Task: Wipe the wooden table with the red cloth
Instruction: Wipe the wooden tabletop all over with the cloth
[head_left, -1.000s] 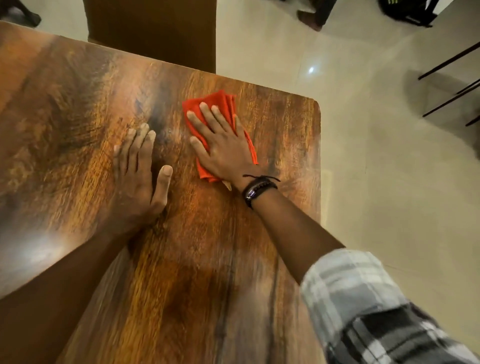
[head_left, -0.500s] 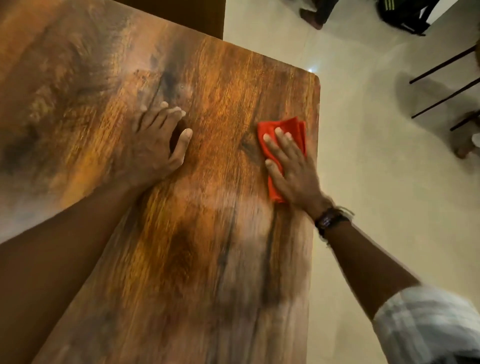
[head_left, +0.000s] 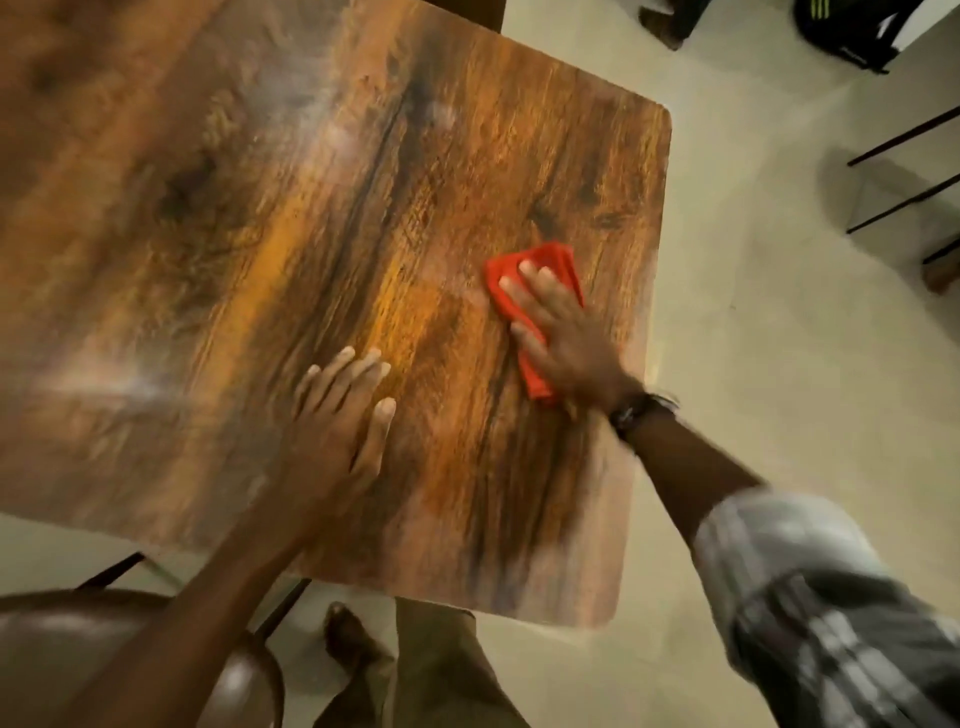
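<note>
Two bare hands flat on a wooden counter (head_left: 363, 208), seen from above through a head-worn wide lens, edges softened by blur.

Right hand (head_left: 563, 338) spread open, fingers straight and slightly apart, palm pressing down on the red cloth (head_left: 558, 262); no curl or pinch around it. Left hand (head_left: 337, 431) open too, fingers straight and close together, thumb out, resting on bare wood and holding nothing.

Cloth directly beneath the right hand, near the counter's right edge and about midway along it, not overhanging. Well apart from the left hand, off to that hand's right and a little farther from the body. Long axis from wrist toward fingertips, roughly in line with the right edge.

Bright red-orange fabric, folded into a narrow pad. Layered folds visible past the fingertips, a strip showing along the thumb side, a corner poking out by the wrist. Thin and soft by the look of it.

Probably mid-stroke in the wiping. Most of the counter's breadth open to the left of the cloth, so a likely next sweep leftward or back toward the body, driven by the right hand alone, already on the cloth.

Dark wristbands (head_left: 636, 410) on the right wrist, checked sleeve (head_left: 831, 597) above them. Pale floor (head_left: 779, 338) around, brown chair (head_left: 104, 649) at lower left.
</note>
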